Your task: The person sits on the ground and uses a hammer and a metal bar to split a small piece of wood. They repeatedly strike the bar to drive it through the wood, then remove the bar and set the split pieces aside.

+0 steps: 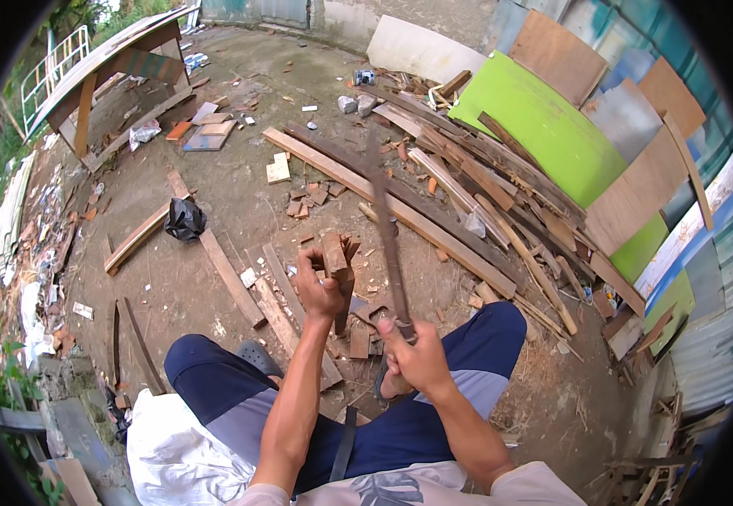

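My left hand (316, 289) is wrapped round a short piece of wood (338, 255) with a splintered end, held up over the ground between my knees. My right hand (417, 357) is closed on the handle of a machete (392, 263). Its long, dark, rusty-looking blade points up and away from me, a little right of the wood and apart from it. Below the two hands lie short wood offcuts (359, 341) and a flat plank (284, 314). The lower end of the held piece partly overlaps the offcuts in view.
Long beams (400, 209) cross the ground ahead. A heap of scrap timber (501, 190) leans toward a green board (543, 126) on the right. To the left lie a black plastic bag (185, 220) and a white sack (182, 447). A wooden table-like frame (122, 72) stands far left.
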The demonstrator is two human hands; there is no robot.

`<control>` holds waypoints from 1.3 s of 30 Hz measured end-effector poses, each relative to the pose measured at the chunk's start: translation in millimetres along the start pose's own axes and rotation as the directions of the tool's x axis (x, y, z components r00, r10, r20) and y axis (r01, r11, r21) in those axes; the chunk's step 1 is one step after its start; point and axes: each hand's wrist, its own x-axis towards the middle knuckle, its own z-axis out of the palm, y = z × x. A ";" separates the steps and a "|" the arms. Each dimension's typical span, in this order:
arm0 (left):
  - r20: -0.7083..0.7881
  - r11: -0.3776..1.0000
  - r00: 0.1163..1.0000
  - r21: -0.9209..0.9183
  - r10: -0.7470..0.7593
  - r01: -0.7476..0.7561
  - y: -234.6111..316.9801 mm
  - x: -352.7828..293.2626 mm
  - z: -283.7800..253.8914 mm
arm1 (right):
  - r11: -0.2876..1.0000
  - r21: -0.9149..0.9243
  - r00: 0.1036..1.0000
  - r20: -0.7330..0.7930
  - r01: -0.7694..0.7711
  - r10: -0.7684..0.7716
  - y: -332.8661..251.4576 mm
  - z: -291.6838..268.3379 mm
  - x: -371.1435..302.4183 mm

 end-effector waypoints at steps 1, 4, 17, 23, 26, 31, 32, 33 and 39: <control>0.002 1.000 1.000 0.001 0.000 0.000 0.2 0.3 -1.7 | 0.995 0.060 0.995 -0.052 0.084 -0.081 -3.3 1.6 -3.0; 0.005 1.000 1.000 0.011 0.003 -0.004 -0.7 0.5 -3.0 | 0.967 0.015 0.964 -0.086 0.254 -0.252 17.2 -3.6 7.7; -0.007 1.000 1.000 0.014 0.017 -0.017 -8.6 9.2 -0.3 | 0.990 0.073 0.988 -0.104 0.123 -0.115 -6.8 -2.0 6.1; 0.018 1.000 1.000 -0.003 -0.001 0.001 -5.8 8.4 3.7 | 0.949 -0.237 0.953 -0.172 0.207 -0.251 21.7 -4.8 21.5; 0.006 1.000 1.000 -0.002 0.005 -0.005 -4.3 8.5 2.6 | 0.922 -0.336 0.957 -0.146 0.189 -0.249 16.8 -1.4 24.4; -0.048 0.999 0.999 -0.034 0.017 -0.019 -4.7 10.8 3.6 | 0.945 -0.251 0.944 -0.199 0.209 -0.262 17.8 -4.4 35.4; -0.049 0.999 0.999 -0.034 0.017 -0.019 -4.2 11.0 3.1 | 0.956 -0.207 0.947 -0.200 0.209 -0.250 18.7 -3.8 39.2; -0.030 0.999 0.999 -0.030 0.014 -0.015 -5.5 10.1 4.0 | 0.964 -0.163 0.949 -0.204 0.209 -0.240 18.8 -2.5 43.4; -0.005 1.000 1.000 -0.010 0.015 -0.015 -12.0 7.2 5.2 | 0.935 -0.228 0.948 -0.110 0.270 -0.300 8.5 17.8 58.8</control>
